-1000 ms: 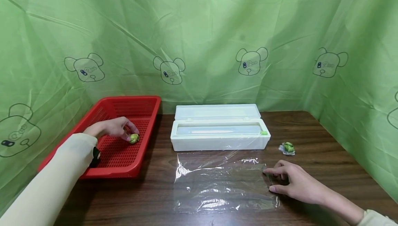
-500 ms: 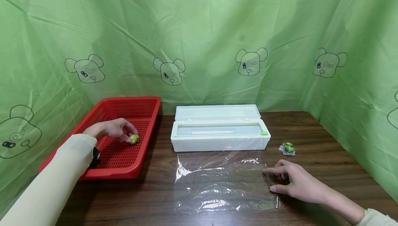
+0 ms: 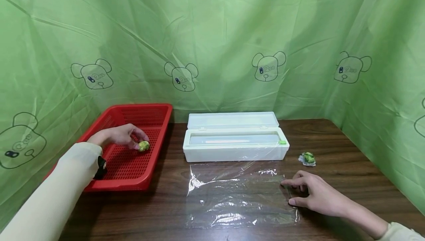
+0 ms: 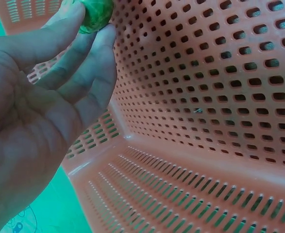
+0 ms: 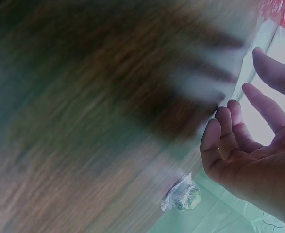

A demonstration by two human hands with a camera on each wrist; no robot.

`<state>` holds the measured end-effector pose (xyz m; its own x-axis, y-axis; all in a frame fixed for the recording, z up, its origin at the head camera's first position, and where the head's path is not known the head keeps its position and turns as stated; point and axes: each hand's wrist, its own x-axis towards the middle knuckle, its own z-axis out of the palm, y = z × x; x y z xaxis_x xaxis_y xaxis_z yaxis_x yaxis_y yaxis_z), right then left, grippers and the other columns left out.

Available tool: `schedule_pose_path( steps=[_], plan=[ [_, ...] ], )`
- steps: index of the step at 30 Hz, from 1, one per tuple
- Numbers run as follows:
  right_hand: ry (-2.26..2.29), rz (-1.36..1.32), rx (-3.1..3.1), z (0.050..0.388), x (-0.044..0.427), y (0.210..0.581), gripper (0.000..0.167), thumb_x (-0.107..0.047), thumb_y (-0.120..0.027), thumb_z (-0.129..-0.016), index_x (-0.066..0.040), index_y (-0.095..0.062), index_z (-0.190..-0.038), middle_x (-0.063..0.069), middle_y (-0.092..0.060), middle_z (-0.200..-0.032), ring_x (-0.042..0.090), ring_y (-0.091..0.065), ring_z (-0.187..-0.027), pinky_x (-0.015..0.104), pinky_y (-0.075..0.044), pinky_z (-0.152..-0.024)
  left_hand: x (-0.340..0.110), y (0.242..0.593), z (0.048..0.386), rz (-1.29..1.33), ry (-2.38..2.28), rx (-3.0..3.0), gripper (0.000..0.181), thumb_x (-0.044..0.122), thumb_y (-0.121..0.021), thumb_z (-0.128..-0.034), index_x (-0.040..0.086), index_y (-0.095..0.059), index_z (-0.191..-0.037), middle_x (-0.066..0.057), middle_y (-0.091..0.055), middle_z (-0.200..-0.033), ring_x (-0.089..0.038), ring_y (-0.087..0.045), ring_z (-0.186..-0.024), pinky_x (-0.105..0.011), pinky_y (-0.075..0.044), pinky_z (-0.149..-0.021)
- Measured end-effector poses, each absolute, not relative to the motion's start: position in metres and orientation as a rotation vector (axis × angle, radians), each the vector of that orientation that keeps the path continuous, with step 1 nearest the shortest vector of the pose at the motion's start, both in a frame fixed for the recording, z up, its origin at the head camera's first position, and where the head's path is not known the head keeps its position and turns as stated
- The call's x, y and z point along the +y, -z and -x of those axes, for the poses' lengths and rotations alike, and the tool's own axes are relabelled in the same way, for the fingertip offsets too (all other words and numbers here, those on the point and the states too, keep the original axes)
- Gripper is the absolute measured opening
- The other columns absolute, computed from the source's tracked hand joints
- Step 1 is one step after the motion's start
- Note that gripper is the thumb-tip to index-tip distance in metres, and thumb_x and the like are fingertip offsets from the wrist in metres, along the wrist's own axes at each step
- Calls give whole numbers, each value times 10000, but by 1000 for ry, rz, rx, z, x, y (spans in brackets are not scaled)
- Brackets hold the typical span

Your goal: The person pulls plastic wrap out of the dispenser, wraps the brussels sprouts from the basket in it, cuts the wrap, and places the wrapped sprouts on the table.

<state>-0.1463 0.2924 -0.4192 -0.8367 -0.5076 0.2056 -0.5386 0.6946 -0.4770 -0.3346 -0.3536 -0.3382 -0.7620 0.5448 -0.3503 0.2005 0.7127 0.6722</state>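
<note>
Inside the red plastic basket, my left hand pinches a small green Brussels sprout between thumb and fingertips. The left wrist view has that sprout at its top edge, just off the perforated basket floor. A sheet of clear cling film lies spread on the table, in front of an uncovered white cling film box. At the film's right edge is my right hand, thumb and index finger apart, other fingers loosely bent. Nothing shows between those fingers. Whether they touch the film is hard to tell.
Behind my right hand sits a second sprout, wrapped in film, on the brown wooden table. The box's lid stands raised at the back. Green fabric encloses the table at the back and sides.
My left hand and the sprout have lifted very slightly within the basket. The right hand, film and box hold their places.
</note>
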Motion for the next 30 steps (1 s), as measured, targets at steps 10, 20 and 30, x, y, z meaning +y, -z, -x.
schedule_pose_path(
  steps=[10, 20, 30],
  plan=[
    [-824, -868, -2852, 147, 292, 418, 486, -332, -888, -856, -140, -761, -1285, -101, -565, -998, 26, -474, -797, 244, -422, -634, -351, 328, 335, -603, -826, 2398, 362, -8, -751, -946, -53, -680, -1298, -140, -681, -1174, -270, -557, -1023, -310, -553, -725],
    [-831, -863, -2866, 148, 292, 418, 482, -343, -882, -866, -136, -763, -1284, -89, -568, -1007, 26, -471, -785, 243, -420, -626, -349, 314, 330, -645, -857, 2402, 337, -16, -759, -939, -37, -702, -1271, -153, -687, -1168, -290, -566, -1026, -312, -559, -731],
    [-834, -851, -2883, 148, 291, 418, 486, -354, -886, -860, -152, -764, -1284, -76, -566, -1017, 25, -477, -793, 247, -425, -634, -345, 298, 323, -777, -825, 2447, 359, -4, -778, -928, -43, -701, -1276, -137, -713, -1173, -309, -612, -1094, -325, -582, -824]
  ],
)
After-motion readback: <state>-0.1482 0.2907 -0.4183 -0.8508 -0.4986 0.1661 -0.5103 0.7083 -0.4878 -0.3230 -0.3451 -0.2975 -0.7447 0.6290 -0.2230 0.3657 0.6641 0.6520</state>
